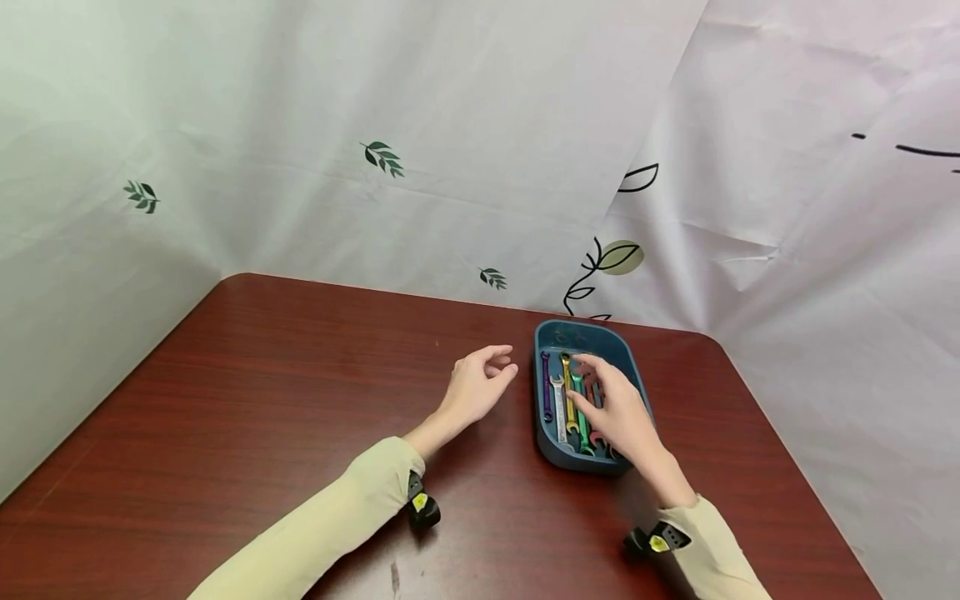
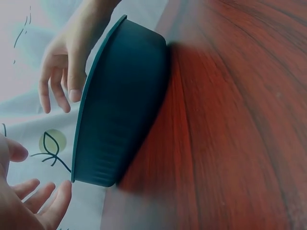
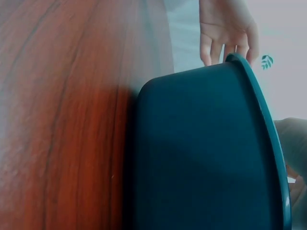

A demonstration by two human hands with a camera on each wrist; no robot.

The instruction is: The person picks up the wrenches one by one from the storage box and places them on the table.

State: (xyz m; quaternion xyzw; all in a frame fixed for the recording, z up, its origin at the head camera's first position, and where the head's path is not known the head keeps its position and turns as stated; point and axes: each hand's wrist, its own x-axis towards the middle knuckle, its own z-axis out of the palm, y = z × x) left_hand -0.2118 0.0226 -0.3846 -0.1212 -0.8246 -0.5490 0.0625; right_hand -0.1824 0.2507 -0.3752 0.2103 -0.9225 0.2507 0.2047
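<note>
A dark blue tray [image 1: 548, 450] holds several combination wrenches lying side by side: a purple wrench [image 1: 547, 387], a silver wrench [image 1: 559, 408], a yellow wrench [image 1: 569, 396], a green wrench [image 1: 582, 417] and reddish ones partly covered by my hand. Over the right part of the tray hovers my right hand [image 1: 621, 410], thumb and fingers spread apart with nothing between them. My left hand [image 1: 474, 385] is raised just left of the tray, its fingers loosely bent and holding nothing. In the left wrist view the tray's side wall [image 2: 124, 96] stands between both hands.
The brown wooden table [image 1: 262, 400] extends widely to the left of the tray. Behind it hangs a white cloth [image 1: 450, 208] with leaf prints, close to the table's back edge. Each wrist wears a small black camera [image 1: 424, 510].
</note>
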